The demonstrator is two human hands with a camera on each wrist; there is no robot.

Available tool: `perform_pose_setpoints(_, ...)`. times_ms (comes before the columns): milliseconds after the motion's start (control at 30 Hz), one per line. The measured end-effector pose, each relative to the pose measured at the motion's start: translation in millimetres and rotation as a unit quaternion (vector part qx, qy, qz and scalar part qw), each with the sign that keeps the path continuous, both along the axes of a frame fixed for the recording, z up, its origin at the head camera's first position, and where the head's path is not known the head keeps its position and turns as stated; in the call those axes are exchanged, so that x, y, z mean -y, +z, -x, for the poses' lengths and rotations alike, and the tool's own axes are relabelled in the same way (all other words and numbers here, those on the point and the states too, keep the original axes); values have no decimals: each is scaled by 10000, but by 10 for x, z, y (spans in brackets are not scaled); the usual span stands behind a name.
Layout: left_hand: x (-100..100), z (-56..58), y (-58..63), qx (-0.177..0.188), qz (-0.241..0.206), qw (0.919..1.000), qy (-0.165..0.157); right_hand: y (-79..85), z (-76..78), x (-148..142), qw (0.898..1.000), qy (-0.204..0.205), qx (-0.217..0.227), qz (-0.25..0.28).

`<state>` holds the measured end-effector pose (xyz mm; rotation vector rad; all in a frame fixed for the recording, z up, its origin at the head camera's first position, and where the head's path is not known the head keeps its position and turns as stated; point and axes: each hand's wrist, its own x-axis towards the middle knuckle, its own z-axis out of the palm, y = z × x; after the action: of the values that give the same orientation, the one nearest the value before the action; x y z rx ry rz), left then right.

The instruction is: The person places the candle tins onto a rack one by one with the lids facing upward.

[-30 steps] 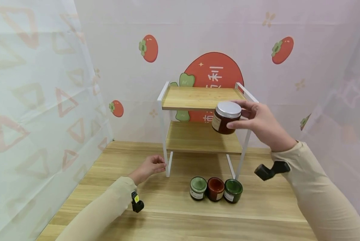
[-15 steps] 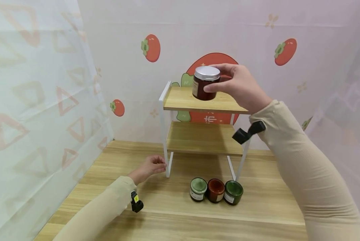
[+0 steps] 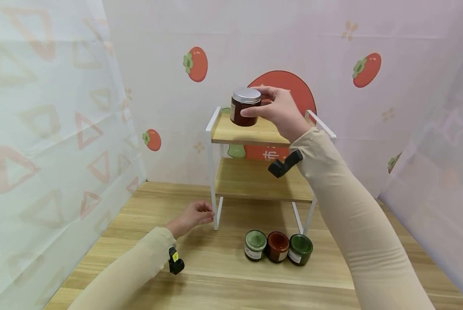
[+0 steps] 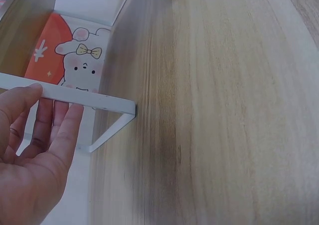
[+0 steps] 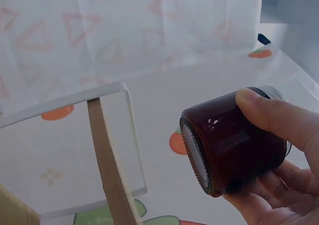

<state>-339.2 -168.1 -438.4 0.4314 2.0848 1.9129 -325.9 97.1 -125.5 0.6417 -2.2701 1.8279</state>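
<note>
My right hand (image 3: 279, 110) grips a dark amber glass jar (image 3: 244, 113) with a silver screw lid and a pale label. It holds the jar upright above the top board (image 3: 270, 134) of a small shelf; in the right wrist view the jar's base (image 5: 196, 157) shows, thumb on one side and fingers on the other. Down at the left, my left hand (image 3: 194, 216) pinches the shelf's white front leg (image 4: 107, 101) between thumb and fingers. Three more jars stand in a row before the shelf: light green (image 3: 255, 244), red-brown (image 3: 278, 246) and dark green (image 3: 300, 249).
Below the top board, the shelf has a lower board (image 3: 260, 181) between its white frame sides. The shelf stands on a wooden table (image 3: 216, 275). Behind it hangs a printed cloth backdrop (image 3: 158, 77), with side cloths at left and right.
My right hand has lifted the amber jar from before the shelf's right side, then carried it left over the top board. My left hand stays at the leg; the three jars have not moved.
</note>
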Motion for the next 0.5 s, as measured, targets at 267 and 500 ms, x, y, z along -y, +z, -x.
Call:
perform_pose_setpoints(267, -15, 11, -9, -49, 43, 10000, -8, -97, 108, 195, 9998, 1, 201, -48)
perform_pose_setpoints(500, -35, 2, 2, -48, -10, 10000, -13, -167, 185, 308, 9992, -20, 407, 4)
